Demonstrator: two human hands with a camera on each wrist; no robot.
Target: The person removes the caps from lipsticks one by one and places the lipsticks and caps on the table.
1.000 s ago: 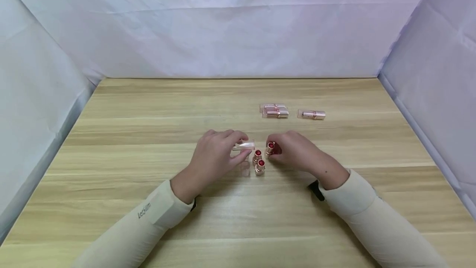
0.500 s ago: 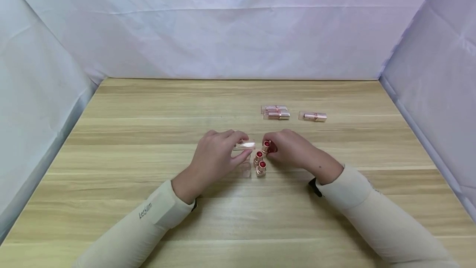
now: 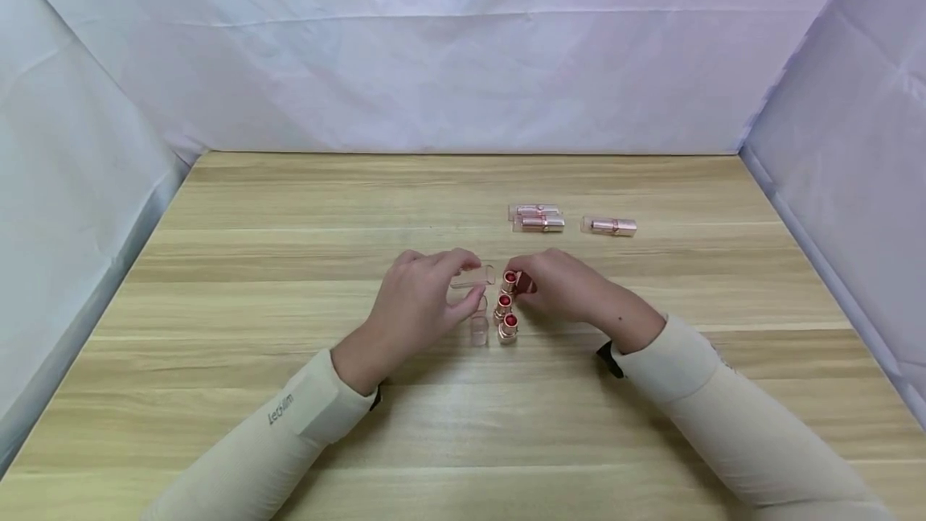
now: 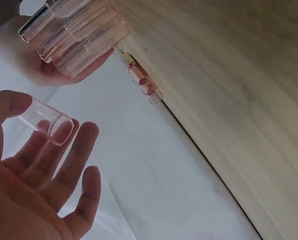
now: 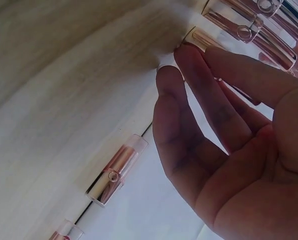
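Note:
In the head view, my left hand [image 3: 419, 296] holds a clear lipstick cap [image 3: 477, 275] between thumb and fingers. The left wrist view shows the cap's open-looking end [image 4: 61, 129] pointing away from the thumb. Two more clear caps, the nearer one [image 3: 479, 331] plain to see, stand by the left thumb. My right hand [image 3: 564, 288] pinches an uncapped lipstick [image 3: 510, 280] with a red tip, upright at the far end of a row. Two other uncapped lipsticks, a middle one [image 3: 504, 303] and a near one [image 3: 509, 326], stand upright in that row.
Farther back lie two capped lipsticks [image 3: 538, 223] side by side, and a single capped lipstick [image 3: 613, 227] to their right. White cloth [image 3: 463, 87] walls the back and both sides of the wooden table [image 3: 463, 441].
My right hand has moved left with its lipstick, bringing it into line with the two standing ones. My left hand stays nearly in place; its cap has lost its bright glare.

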